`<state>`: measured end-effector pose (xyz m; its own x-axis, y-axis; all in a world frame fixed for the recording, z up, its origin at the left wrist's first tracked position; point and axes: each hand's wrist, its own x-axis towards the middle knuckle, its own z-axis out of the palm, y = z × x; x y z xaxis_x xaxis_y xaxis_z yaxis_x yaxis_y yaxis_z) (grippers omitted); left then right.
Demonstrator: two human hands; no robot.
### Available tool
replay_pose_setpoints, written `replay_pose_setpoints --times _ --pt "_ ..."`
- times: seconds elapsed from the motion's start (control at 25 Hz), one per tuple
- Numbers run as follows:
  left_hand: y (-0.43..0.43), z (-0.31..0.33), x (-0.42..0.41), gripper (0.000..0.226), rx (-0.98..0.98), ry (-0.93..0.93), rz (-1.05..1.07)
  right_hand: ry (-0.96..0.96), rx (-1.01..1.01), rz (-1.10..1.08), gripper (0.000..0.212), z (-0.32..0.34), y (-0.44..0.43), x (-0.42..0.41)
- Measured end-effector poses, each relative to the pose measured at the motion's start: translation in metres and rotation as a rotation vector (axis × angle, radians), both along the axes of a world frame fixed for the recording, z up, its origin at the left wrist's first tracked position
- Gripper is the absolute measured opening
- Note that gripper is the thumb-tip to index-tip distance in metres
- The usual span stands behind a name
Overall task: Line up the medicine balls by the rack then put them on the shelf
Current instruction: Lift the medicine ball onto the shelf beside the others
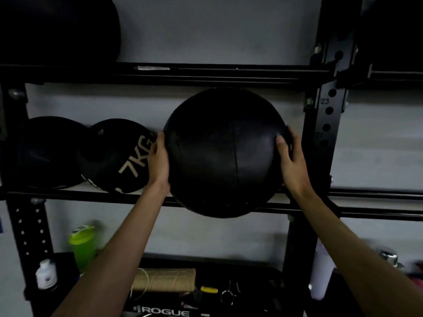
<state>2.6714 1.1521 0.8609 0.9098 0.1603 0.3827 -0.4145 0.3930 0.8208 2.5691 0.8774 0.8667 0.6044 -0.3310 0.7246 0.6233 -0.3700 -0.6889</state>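
- Grey wall (206,30) filled the background behind a black rack (329,115), and I watched dimly lit footage.
- I saw the large medicine ball (224,156) at the rack's middle shelf (68,193), its lower edge overlapping the front rails; I could not tell whether it rested on them.
- My left hand (160,161) pressed its palm flat against the ball's left side, fingers stretched along the curve.
- My right hand (290,161) pressed the opposite side, thumb on the front and fingers spread round the far edge, so the ball sat clamped between both palms.
- On the same shelf, just left of the held ball, lay a 7KG ball (119,156), touching the left hand's back, with another dark ball (45,152) beyond it.
- Above that shelf, at the left, sat one more black ball (57,28).
- Below the shelf stood a green shaker bottle (82,245) and a small white bottle (45,274).
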Motion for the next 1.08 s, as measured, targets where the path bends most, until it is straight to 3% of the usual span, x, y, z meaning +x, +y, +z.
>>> replay_pose_setpoints --times 0.12,0.2,0.44,0.56,0.68,0.92,1.08 --pt "-0.016 -0.008 0.009 0.054 0.174 -0.299 0.257 0.021 0.044 -0.051 0.056 0.008 -0.002 0.033" --pt "-0.025 -0.015 0.027 0.054 0.339 -0.439 0.322 0.035 0.064 -0.086 0.06 -0.002 -0.005 0.055" --pt "-0.033 -0.009 0.056 0.057 0.405 -0.362 0.312 0.06 0.087 -0.148 0.062 -0.018 -0.018 0.094" --pt "-0.03 -0.01 0.049 0.059 0.432 -0.333 0.291 0.08 0.06 -0.132 0.073 -0.02 -0.022 0.088" --pt "-0.036 -0.026 0.025 0.062 0.418 -0.295 0.319 0.107 0.039 -0.093 0.069 -0.035 -0.021 0.069" --pt "-0.059 -0.122 -0.057 0.065 0.522 -0.181 0.328 0.266 -0.145 -0.2 0.049 -0.138 -0.006 0.002" --pt "-0.093 -0.205 -0.119 0.043 0.81 -0.085 0.323 0.477 -0.368 -0.186 0.04 -0.218 -0.014 -0.075"
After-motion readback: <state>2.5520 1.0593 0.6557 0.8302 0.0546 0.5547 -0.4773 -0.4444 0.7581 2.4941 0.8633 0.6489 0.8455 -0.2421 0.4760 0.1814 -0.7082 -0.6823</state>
